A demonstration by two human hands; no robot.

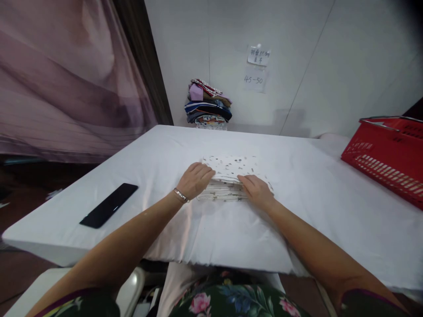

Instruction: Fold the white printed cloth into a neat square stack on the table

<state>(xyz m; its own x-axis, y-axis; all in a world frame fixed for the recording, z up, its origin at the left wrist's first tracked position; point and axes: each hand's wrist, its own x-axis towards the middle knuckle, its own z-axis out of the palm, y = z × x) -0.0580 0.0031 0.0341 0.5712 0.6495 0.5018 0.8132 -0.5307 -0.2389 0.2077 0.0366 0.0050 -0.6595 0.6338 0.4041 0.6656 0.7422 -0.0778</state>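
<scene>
A white cloth with small dark and brown specks [229, 164] lies on the table in front of me, folded into a thick rectangle of several layers. My left hand [197, 179], with a bracelet at the wrist, grips its left near corner, thumb side inward. On the opposite side my right hand [257, 190] has its fingers closed on the near right part of the upper fold. Between the hands the top layers stand slightly apart from the lower ones, leaving a narrow gap along the near edge. The thumbs are mostly hidden.
The table [158, 149] has a white cover. A black phone [109, 205] rests on the left, and a red plastic basket [390, 154] stands at the right edge. Stacked folded clothes [209, 103] sit at the back by the wall, below paper notes [258, 56]. A pinkish curtain [66, 79] hangs left.
</scene>
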